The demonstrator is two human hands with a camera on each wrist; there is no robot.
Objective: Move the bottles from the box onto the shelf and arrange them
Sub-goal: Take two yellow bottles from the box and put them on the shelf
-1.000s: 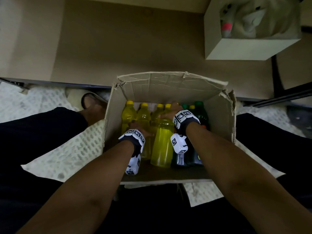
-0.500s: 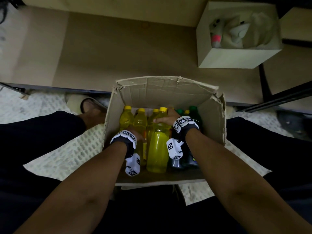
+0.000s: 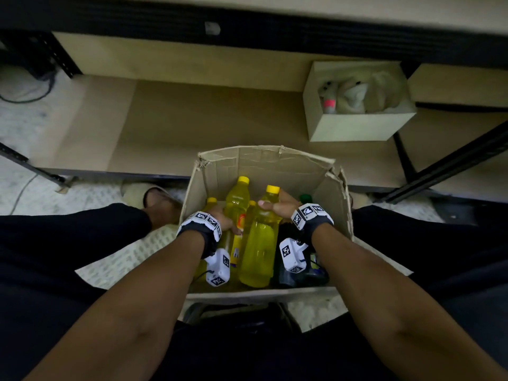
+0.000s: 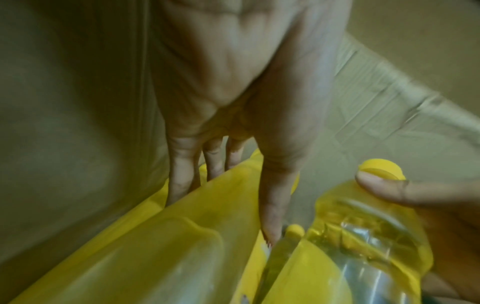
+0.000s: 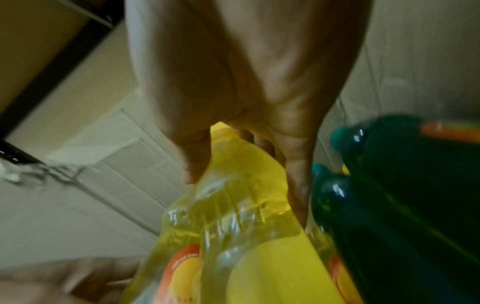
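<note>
Cardboard box (image 3: 264, 163) on floor: each hand's fingers wrap a yellow bottle (image 3: 258, 251); label print unreadable.

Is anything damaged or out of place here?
The box is damaged: its top edge is torn and crumpled at the far corners. Each hand, left hand and right hand, grips a yellow bottle. No spill shows.

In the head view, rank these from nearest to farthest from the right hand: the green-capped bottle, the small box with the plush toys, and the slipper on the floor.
From the right hand:
1. Green-capped bottle, just beside the hand on its right, inside the cardboard box.
2. Slipper, on the floor left of that box.
3. Small box with plush toys, up on the shelf, far right.
</note>
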